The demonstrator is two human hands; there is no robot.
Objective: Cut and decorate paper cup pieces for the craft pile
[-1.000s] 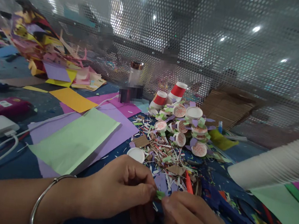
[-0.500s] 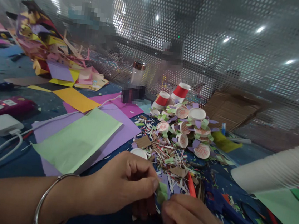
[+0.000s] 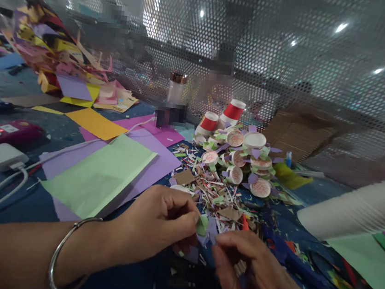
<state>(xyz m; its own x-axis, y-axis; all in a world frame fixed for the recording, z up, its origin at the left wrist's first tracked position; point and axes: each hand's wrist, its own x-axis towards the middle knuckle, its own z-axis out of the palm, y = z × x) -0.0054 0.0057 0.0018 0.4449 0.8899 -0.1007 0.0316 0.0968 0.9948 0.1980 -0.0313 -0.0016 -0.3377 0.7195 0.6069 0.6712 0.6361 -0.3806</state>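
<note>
left hand (image 3: 155, 226), a bangle (image 3: 61, 259) on its wrist, pinches a small green paper scrap (image 3: 202, 224) between thumb and fingertips, low over the desk (image 3: 5, 197). just right of it, the right hand (image 3: 254, 277) hangs half open, fingers loosely curled, holding nothing i can see. behind both lies a heap of paper shreds (image 3: 214, 193).

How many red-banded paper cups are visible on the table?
2. One red-banded cup lies behind the pile of decorated cups; the other red-banded cup sits just right of it, nearer the mesh. More may be hidden.
</note>
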